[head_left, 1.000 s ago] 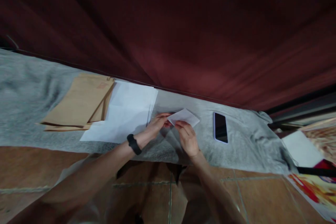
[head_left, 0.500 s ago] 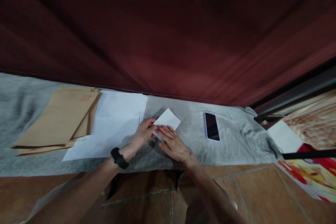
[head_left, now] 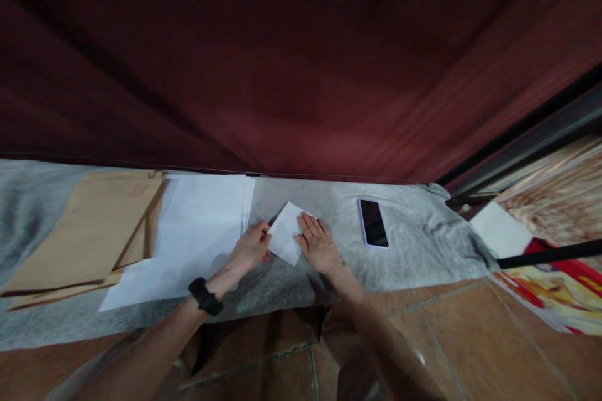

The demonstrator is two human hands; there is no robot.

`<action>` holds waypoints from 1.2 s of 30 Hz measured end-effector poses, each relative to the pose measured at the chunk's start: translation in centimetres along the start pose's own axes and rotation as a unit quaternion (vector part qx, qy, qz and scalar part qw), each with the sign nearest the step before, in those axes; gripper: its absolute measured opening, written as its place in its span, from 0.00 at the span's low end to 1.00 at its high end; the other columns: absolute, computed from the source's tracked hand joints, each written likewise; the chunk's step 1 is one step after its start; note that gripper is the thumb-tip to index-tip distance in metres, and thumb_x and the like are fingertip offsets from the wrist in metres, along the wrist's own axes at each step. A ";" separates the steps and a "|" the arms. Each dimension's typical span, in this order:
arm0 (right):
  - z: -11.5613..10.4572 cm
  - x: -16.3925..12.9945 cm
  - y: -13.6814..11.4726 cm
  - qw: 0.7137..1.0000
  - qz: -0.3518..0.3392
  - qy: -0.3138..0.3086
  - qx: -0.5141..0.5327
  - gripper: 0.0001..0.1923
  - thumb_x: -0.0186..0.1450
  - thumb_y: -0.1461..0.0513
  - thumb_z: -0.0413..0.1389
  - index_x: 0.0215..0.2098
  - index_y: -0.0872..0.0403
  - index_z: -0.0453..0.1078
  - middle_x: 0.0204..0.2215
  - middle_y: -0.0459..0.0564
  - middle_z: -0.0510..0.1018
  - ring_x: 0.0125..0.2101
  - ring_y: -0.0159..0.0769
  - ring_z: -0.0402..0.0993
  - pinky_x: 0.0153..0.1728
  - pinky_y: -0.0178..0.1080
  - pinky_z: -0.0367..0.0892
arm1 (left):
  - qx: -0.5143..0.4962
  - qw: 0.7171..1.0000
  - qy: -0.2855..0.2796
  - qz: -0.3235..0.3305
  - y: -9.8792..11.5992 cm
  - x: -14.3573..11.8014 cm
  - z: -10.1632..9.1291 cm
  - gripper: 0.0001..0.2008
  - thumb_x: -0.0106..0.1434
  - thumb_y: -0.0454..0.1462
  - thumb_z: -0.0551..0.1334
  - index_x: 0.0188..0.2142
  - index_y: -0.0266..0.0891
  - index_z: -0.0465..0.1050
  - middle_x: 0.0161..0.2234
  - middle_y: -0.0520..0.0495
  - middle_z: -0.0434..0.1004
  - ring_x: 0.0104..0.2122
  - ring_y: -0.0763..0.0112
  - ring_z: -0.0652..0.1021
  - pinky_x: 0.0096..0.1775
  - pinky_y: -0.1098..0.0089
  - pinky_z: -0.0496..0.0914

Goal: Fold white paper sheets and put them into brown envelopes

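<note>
Paper [head_left: 283, 237], small and white, lies on the grey blanket [head_left: 416, 225] in the head view (the only view to go by), between the two hands and turned cornerwise to the wearer. Left hand [head_left: 251, 245]: thumb and fingers drawn narrow, pinching the paper at its left corner, probably to keep it from sliding. Right hand [head_left: 320, 247]: laid wide and flat, fingers together over the right part, thumb apart; reads as pressing it down against the soft cloth. Whether the paper is folded in layers, cannot tell.

Sheets [head_left: 202, 232], large and white, lie just left of the left hand, perhaps for easy reach. Envelopes [head_left: 89, 225], brown, overlap the sheets' left edge, fanned a little. Phone [head_left: 374, 223] lies face up to the right, near the right hand but clear of it, likely set aside so the middle has room. Band [head_left: 205, 296], black, on the left wrist.

Count: hands, two, both the wearer's. Small paper, one. Phone, one. Band, one. Envelopes, at least two (stacked edges blur further counting). Sheets, more than one by the doubled right edge; exact number hidden. Package [head_left: 555, 301], red and yellow, one, down at far right.
</note>
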State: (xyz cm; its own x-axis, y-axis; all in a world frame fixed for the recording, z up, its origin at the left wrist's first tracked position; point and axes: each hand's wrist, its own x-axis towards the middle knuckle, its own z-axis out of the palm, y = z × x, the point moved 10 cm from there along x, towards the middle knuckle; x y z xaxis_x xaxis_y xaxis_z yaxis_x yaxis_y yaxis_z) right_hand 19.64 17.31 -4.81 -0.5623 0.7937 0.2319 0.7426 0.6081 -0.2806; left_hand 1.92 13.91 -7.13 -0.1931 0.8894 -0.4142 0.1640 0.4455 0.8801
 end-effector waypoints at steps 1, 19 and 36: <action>0.0 0.1 0.6 1.000 0.010 0.003 -0.003 0.28 0.76 0.55 0.48 0.72 0.55 0.54 0.70 0.57 0.59 0.70 0.43 0.54 0.70 0.52 0.51 | -0.006 1.000 -0.001 -0.004 -0.1 0.0 0.0 0.05 0.57 0.33 0.64 0.30 0.45 0.69 0.18 0.56 0.70 0.15 0.71 0.71 0.20 0.74 0.60; -0.3 1.1 6.8 0.753 0.291 0.056 0.587 0.28 0.61 0.42 0.60 0.48 0.54 0.76 0.40 0.54 0.83 0.35 0.41 0.80 0.36 0.43 0.77 | -0.166 0.985 -0.041 0.028 2.4 -0.7 0.4 0.16 0.51 0.43 0.70 0.34 0.40 0.68 0.25 0.51 0.79 0.23 0.67 0.80 0.24 0.72 0.70; 1.0 0.1 2.2 0.743 0.253 -0.147 0.603 0.19 0.51 0.47 0.69 0.30 0.53 0.80 0.24 0.44 0.80 0.23 0.31 0.70 0.25 0.33 0.62 | -0.235 0.970 0.061 0.035 2.0 0.5 -1.4 0.24 0.41 0.50 0.76 0.30 0.36 0.75 0.27 0.50 0.77 0.27 0.71 0.75 0.28 0.72 0.65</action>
State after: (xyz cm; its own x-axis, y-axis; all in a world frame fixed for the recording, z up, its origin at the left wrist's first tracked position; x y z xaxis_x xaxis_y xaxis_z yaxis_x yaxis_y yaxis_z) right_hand 20.83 18.69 -6.34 -0.5094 0.7860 -0.3502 0.1204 -0.3378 -0.9335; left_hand 0.84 15.13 -5.22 -0.3156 0.8845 -0.3437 -0.2714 0.2629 0.9259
